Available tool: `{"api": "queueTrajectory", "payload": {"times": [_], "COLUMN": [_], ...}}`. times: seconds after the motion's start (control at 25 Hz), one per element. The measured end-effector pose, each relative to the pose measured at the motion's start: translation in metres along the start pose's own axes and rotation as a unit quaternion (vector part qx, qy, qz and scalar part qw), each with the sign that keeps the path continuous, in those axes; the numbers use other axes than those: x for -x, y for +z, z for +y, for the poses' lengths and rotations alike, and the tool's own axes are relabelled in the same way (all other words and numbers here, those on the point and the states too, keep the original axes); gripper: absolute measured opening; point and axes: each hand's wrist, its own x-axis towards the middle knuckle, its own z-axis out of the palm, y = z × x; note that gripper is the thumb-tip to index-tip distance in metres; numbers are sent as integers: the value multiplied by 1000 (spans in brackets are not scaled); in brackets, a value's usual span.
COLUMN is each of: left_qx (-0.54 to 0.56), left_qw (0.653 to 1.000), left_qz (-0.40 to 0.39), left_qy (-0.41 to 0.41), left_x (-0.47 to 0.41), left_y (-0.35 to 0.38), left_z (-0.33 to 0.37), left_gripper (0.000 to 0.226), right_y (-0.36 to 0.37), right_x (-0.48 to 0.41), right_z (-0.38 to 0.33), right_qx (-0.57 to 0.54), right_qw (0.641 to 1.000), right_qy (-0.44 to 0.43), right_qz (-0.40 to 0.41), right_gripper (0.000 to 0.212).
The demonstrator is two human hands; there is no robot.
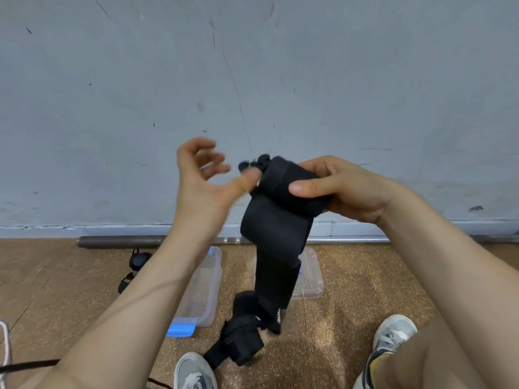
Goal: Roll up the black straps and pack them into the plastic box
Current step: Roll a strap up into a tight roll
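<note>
Scuffed grey wall rises behind a speckled brown floor [351, 318]. The right hand [345, 189] grips the rolled part of the black strap [278, 228], with its thumb laid across the roll's front and its other fingers hidden behind the fabric. The left hand [196, 186] is blurred, fingers loosely curled and spread, holding nothing; only the thumb tip touches the roll's end. The roll is held above the plastic box [209, 299], its axis running roughly from hand to hand. The loose tail hangs straight down, long axis vertical, and ends in a bunched heap on the floor nearer the person than the box. The left forearm covers much of the box, and the strap covers part of a clear lid [311, 279] right of the box. Left of the box lies a rolled strap [139, 259], and a second dark piece [125, 282] is partly hidden by the forearm.
</note>
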Motion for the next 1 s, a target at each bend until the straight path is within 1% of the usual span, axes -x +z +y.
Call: {"api": "queueTrajectory", "payload": {"times": [0.04,0.08,0.12,0.16,0.2,0.28,0.32,0.44,0.52,0.56,0.64,0.68,0.72,0.76,0.8,0.84,0.88,0.92,0.96,1.0], "left_qx": [56,84,75,54,36,19,13,-6,-7,6,13,-26,-103,-202,-284,-319,-312,-259,-170,-73], "left_qw": [996,990,985,983,983,985,984,982,979,975,956,947,941,931,916,908,909,923,939,944], "left_qz": [12,-15,-58,-92,-109,-117,-122,-130,-146,-164,-239,-277,-297,-295,-281,-273,-275,-281,-285,-285], "left_qy": [-61,-115,-142,-148,-141,-129,-127,-140,-141,-150,-169,-160,-127,-75,-28,-5,-5,-33,-88,-147], "left_x": [-3,-3,-1,1,3,5,4,4,8,9,8,7,5,5,5,6,9,11,14,16], "left_y": [-3,-4,-2,2,7,13,12,13,17,16,11,8,6,7,10,14,19,22,25,25], "left_z": [0,-1,-2,-3,-4,-7,-9,-12,-12,-12,-13,-14,-17,-20,-23,-22,-22,-22,-20,-17], "left_gripper": [45,39,35,33,28,13,8,8,9,12,23,28,34,38,38,36,32,28,24,21], "right_y": [0,1,3,4,7,14,15,16,13,11,3,-2,-7,-10,-11,-10,-8,-4,-1,1], "right_x": [1,2,3,1,-1,-5,-6,-4,-5,-6,-6,-4,-2,0,0,0,-3,-7,-10,-12], "right_z": [-2,-3,-4,-4,-3,1,3,3,3,2,-3,-7,-11,-13,-13,-10,-5,1,6,11], "right_qx": [-36,-66,-84,-88,-83,-67,-65,-60,-25,-13,-16,-20,-14,4,47,117,205,288,345,378], "right_qw": [999,995,991,990,990,993,994,996,997,998,996,993,991,988,984,972,951,921,893,872], "right_qy": [-17,-34,-40,-38,-29,-13,-10,-4,-3,-10,-38,-52,-62,-63,-61,-55,-52,-52,-60,-76], "right_qz": [33,64,93,105,106,94,86,71,66,68,83,99,118,139,164,194,226,256,283,302], "right_gripper": [19,10,8,9,12,19,22,35,39,39,36,36,36,38,39,39,41,45,49,51]}}
